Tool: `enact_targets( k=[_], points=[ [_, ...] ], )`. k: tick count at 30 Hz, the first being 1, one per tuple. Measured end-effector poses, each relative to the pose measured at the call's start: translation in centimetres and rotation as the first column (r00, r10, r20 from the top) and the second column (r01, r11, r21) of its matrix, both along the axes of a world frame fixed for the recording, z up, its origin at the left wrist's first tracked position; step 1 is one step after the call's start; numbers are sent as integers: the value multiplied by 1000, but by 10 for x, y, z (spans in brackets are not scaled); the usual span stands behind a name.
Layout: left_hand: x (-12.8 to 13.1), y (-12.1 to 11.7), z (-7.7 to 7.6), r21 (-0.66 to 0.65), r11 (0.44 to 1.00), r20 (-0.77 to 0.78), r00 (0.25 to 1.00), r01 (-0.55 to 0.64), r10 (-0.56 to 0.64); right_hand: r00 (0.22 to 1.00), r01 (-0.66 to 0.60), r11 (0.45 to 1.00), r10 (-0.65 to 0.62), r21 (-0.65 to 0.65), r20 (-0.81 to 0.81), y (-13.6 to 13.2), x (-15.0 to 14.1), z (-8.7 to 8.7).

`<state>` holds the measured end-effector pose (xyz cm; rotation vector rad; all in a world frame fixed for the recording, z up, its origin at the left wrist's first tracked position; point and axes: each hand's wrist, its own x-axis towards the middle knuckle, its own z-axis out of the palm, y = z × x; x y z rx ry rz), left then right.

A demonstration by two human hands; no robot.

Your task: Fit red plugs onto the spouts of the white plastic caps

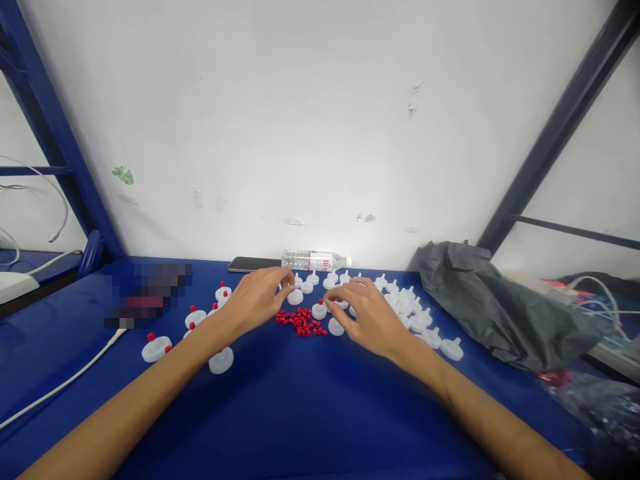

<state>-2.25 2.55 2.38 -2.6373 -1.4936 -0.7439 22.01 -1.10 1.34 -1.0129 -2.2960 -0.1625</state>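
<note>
Cannot tell whether left hand (259,297) or right hand (369,316) grips anything; best steady white spouted lid (319,312), red cap (321,302) square.

Bright, diffuse light on the wall (320,133) beyond the hands (367,315); soft shadows on the surface (300,413) below them; stretched edges.

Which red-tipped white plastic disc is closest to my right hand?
The round white plastic disc with a red tip between your left hand and right hand, beside the small red plastic caps; the other red-tipped discs are left of both hands.
</note>
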Motion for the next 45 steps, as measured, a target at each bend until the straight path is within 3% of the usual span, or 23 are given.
enact_targets(
  k=[2, 5, 9, 13, 16, 18, 20, 28, 34, 39, 45],
  points=[
    [4, -6, 5, -54, 996, 171, 984, 65, -55, 1000, -2, 1000, 2, -3, -25, -2, -1, 0],
    [12, -15, 8, -140, 963, 445, 883, 231, -148, 1000, -24, 1000, 23, -4, -17, -5, -3, -3],
    [22, -23, 6, -181, 919, 558, 806, 349, -197, 995, -94, 993, 96, 72, -30, -5, -5, -6],
    [17, -18, 8, -140, 941, 432, 875, 307, -221, 989, -103, 987, 114, 122, -89, -5, -6, -6],
    [2, -9, 7, -66, 987, 68, 987, 148, -143, 987, -74, 987, 93, 144, -130, -4, -4, -6],
    [-9, -2, 4, -38, 998, -198, 979, 41, -48, 987, -71, 987, 90, 143, -135, -3, -4, -6],
    [-19, 1, 1, -58, 998, -278, 960, -7, -10, 988, -76, 988, 93, 133, -127, -4, -4, -6],
    [-31, 1, -4, -223, 975, -281, 959, -27, -38, 990, -92, 990, 103, 110, -98, -6, -6, -7],
    [-31, 8, -13, -227, 974, -258, 964, 7, -67, 989, -102, 990, 111, 98, -93, -4, -5, -9],
    [-26, 0, -2, -132, 991, -232, 971, 28, -58, 992, -97, 992, 103, 77, -76, -5, -6, -10],
    [-12, -11, 6, 155, 969, -123, 977, 191, -173, 996, -83, 995, 85, 59, -30, -4, -7, -13]
  ],
)
